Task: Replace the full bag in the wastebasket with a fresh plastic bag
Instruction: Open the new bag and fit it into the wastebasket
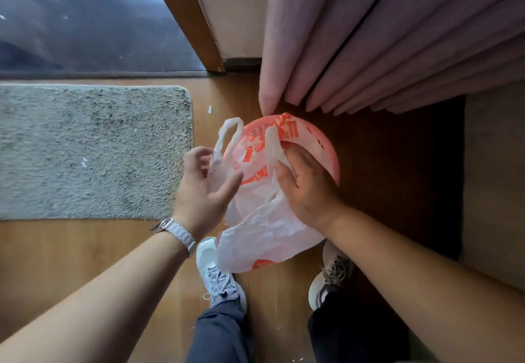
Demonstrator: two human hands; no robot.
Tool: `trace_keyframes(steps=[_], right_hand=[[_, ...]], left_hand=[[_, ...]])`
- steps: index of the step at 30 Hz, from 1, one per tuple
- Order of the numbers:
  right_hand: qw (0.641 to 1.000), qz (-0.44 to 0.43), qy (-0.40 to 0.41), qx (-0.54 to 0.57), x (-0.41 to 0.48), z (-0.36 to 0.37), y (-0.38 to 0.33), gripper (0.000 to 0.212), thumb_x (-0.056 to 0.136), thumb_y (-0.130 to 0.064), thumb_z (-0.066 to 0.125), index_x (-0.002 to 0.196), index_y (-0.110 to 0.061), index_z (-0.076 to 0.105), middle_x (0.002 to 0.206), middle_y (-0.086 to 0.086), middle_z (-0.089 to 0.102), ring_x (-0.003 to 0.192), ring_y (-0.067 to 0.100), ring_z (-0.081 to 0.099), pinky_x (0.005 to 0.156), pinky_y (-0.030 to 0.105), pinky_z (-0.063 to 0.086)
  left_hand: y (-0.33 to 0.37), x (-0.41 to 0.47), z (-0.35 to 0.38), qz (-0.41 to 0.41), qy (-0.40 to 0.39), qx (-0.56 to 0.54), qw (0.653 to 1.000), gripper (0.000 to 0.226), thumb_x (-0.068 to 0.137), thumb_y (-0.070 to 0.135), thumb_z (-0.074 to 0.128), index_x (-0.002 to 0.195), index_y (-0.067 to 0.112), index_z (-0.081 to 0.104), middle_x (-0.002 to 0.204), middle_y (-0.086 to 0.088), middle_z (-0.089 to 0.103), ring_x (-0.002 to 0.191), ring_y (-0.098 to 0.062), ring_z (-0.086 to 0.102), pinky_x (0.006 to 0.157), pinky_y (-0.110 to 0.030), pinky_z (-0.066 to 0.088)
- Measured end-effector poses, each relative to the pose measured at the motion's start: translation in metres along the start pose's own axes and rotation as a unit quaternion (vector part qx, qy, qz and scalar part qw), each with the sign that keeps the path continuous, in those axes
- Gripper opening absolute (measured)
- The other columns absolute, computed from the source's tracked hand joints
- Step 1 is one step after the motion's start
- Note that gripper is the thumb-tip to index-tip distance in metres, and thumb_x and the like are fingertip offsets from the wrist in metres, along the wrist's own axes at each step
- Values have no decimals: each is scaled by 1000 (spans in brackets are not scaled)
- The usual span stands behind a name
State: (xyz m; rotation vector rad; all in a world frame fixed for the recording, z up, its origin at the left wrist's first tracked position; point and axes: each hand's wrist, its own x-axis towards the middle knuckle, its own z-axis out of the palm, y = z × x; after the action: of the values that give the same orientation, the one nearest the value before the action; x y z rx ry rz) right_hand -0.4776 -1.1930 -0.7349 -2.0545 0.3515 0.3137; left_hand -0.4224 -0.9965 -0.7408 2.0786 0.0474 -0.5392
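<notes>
A pink plastic wastebasket (326, 146) with a perforated wall stands on the wooden floor just below a curtain. A white plastic bag (261, 237) with orange print hangs over its mouth and spreads down toward my feet. My right hand (306, 189) grips a bunched fold of the bag by one handle, over the basket's opening. My left hand (204, 189) is beside the basket's left rim, fingers loosely spread. The bag's other handle loop (227, 138) passes between its thumb and fingers, which are not closed on it. The basket's inside is hidden by the bag.
A grey shaggy rug (85, 149) lies to the left. Pink curtain folds (369, 50) hang directly behind the basket, with a wooden door frame (184, 16) beside them. My two shoes (218, 274) (329, 277) stand close in front. Small white scraps (210, 109) lie on the floor.
</notes>
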Motion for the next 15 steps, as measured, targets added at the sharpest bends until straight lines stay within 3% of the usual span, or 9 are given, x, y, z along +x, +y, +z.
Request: trace_keyframes(steps=[4,7,9,12,14,15], right_hand=[[999,-25,-5,-39,4,-4,-8,35,94,-33,51,124,-15,53,129,0,54,120,19,49,99,45,45],[991,-7,-12,-132,-11,-13,10,59,82,-54,56,131,-23,44,146,4,37,136,23,32,111,47,32],[987,16,-26,-157,-29,-19,25,78,74,-62,62,137,-29,32,155,2,18,143,25,17,113,47,28],[980,95,-80,-155,-58,-22,47,98,70,-64,67,147,-36,13,158,-10,-8,146,20,1,117,46,22],[971,130,-118,-162,-69,-21,56,102,70,-65,67,147,-42,5,155,-18,-17,146,18,-2,117,43,20],[969,133,-128,-163,-70,-19,59,102,70,-64,67,147,-44,2,155,-19,-18,146,18,-2,117,42,20]], left_hand=[[-11,-31,12,-63,-104,44,992,94,56,70,74,130,42,24,129,4,52,109,-18,59,90,-44,51],[-11,-41,24,-96,-133,103,981,105,63,50,79,142,40,12,149,1,38,126,-17,48,99,-31,42],[-8,-44,35,-96,-138,139,976,102,70,35,77,145,37,8,143,-3,44,118,-21,54,92,-32,46],[-5,-42,48,-100,-145,202,963,78,77,17,65,142,28,22,96,-2,63,77,-23,62,68,-37,51],[-4,-36,53,-62,-142,233,960,38,77,11,59,113,21,49,82,-1,63,74,-28,59,64,-36,47],[-4,-33,54,-36,-130,240,961,18,78,10,58,93,16,52,78,-4,60,74,-31,57,62,-36,43]])
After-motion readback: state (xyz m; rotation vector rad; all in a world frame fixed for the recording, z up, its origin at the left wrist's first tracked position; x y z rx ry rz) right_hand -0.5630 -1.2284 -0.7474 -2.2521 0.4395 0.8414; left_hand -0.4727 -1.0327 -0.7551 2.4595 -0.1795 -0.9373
